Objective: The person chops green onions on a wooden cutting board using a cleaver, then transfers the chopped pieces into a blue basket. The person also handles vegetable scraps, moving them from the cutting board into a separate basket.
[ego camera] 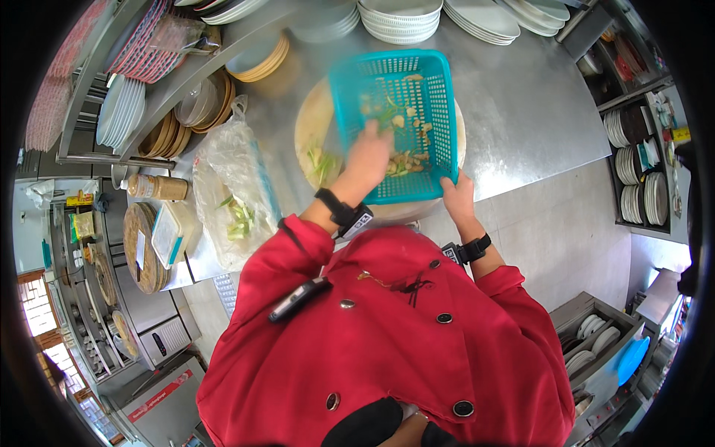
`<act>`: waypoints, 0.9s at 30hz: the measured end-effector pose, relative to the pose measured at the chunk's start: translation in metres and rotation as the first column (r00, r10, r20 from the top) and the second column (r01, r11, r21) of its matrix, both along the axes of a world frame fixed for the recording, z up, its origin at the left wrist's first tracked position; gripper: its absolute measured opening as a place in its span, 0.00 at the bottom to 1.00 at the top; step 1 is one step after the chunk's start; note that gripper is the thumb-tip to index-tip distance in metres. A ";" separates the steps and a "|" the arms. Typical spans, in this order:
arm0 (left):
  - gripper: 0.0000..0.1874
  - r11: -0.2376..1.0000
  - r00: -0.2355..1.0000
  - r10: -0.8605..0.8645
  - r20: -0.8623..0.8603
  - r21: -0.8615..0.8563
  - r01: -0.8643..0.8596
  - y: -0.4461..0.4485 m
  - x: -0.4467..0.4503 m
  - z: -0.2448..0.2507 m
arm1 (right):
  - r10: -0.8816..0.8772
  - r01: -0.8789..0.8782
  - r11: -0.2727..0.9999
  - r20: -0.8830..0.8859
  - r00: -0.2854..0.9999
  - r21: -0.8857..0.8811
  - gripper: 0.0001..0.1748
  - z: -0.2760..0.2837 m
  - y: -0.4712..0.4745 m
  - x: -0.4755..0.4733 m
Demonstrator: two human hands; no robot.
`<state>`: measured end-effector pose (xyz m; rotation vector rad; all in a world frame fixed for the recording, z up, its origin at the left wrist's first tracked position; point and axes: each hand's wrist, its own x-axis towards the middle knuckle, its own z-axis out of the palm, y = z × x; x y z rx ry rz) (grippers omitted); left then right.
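A teal perforated plastic basket (pixel 453 112) stands over a round, pale chopping board (pixel 308 120). My right hand (pixel 459 196) grips its near right corner. Inside the basket is my left hand (pixel 370 152), blurred by motion, its fingers at some green stalks (pixel 389 114); whether they hold any is unclear. Pale yellowish pieces, perhaps ginger or garlic (pixel 410 162), lie at the basket's near end, with a few scattered farther up. More cut green-and-white stalks (pixel 321 165) rest on the board, left of the basket. Further left, a clear plastic bag (pixel 220 162) has pale green stalk pieces (pixel 240 220) at its near part.
Stacked white bowls (pixel 399 25) and oval plates (pixel 483 22) line the steel table's (pixel 519 112) far side. A metal shelf (pixel 223 56) with dishes overhangs the left. A jar (pixel 162 187), a lidded plastic container (pixel 173 234) and round boards (pixel 139 246) stand at the left edge.
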<state>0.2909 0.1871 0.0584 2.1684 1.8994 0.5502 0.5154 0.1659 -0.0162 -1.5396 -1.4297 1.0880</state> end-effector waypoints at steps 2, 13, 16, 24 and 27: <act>0.09 0.996 0.996 0.061 0.063 -0.066 -0.057 0.011 0.000 -0.010 | 0.008 -0.008 1.000 -0.008 1.000 0.001 0.18 0.002 0.001 0.000; 0.13 0.985 0.998 0.051 -0.030 -0.161 -0.055 0.018 0.003 -0.033 | 0.028 -0.028 1.000 -0.030 0.999 0.010 0.19 0.005 0.003 -0.001; 0.11 0.990 0.993 0.084 0.088 -0.119 -0.074 0.015 0.006 -0.031 | 0.035 -0.035 0.999 -0.021 0.999 0.018 0.19 0.004 0.004 -0.001; 0.12 0.997 0.970 0.055 0.235 -0.066 -0.041 0.016 0.004 -0.039 | 0.025 -0.025 0.999 -0.006 1.000 0.027 0.17 0.001 0.004 -0.001; 0.12 0.997 0.972 0.031 0.231 -0.075 -0.014 0.015 0.005 -0.042 | 0.023 -0.024 0.999 0.013 1.000 0.035 0.17 -0.002 0.003 0.000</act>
